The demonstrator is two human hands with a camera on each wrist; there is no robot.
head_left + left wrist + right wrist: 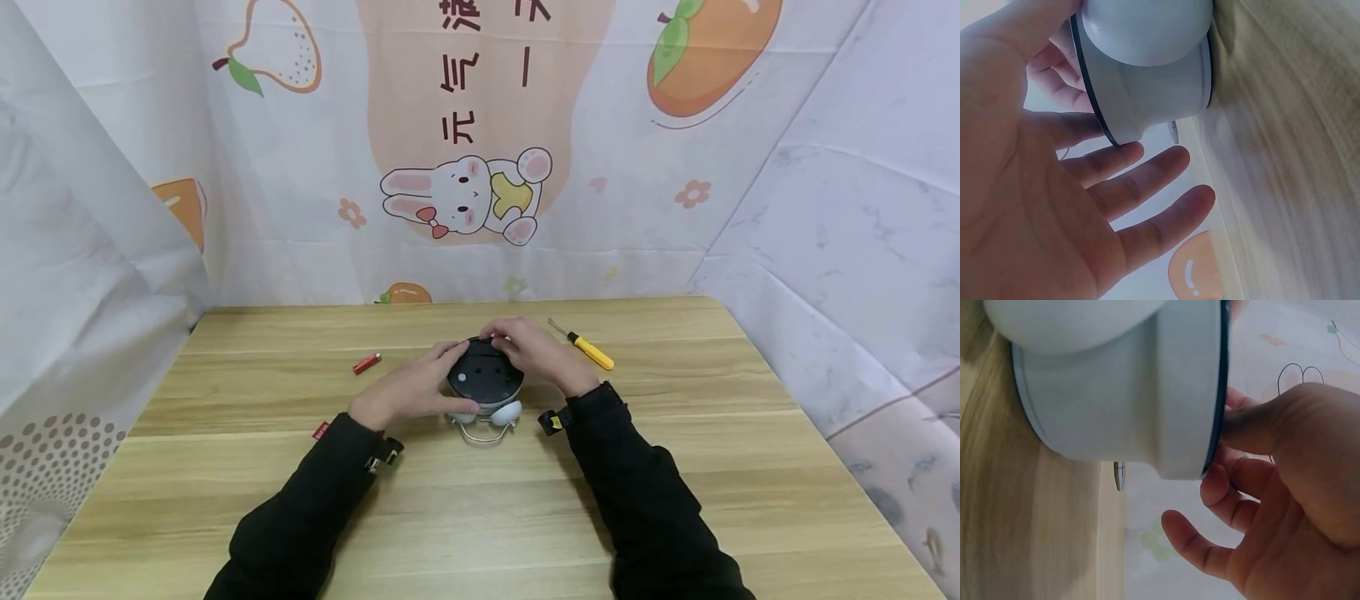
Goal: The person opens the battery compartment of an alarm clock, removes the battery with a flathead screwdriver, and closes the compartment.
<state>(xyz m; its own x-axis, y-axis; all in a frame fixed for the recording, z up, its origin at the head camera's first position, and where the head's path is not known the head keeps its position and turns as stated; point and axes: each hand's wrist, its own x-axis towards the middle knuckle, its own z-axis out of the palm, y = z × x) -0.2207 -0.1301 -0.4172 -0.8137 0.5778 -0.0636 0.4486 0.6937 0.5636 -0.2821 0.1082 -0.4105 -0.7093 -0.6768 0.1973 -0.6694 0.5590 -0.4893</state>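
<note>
An alarm clock (pixel 486 382) lies face down on the table, its black back upward. Its white bells (pixel 507 412) and wire handle (pixel 483 440) point toward me. My left hand (pixel 416 389) holds the clock's left side, thumb by a bell and fingertips at the back's rim; its other fingers spread out below in the left wrist view. At the far edge of the back, my right hand (pixel 534 354) grips with thumb and curled fingers. The right wrist view shows the clock's white side (pixel 1097 406), the thumb reaching behind the dark rim. What the right fingertips touch is partly hidden.
A red battery (pixel 367 363) lies left of the clock. A yellow-handled screwdriver (pixel 592 351) lies beyond my right hand. A small red object (pixel 321 430) shows beside my left sleeve. Printed cloth (pixel 300 208) hangs behind the wooden table (pixel 480 525).
</note>
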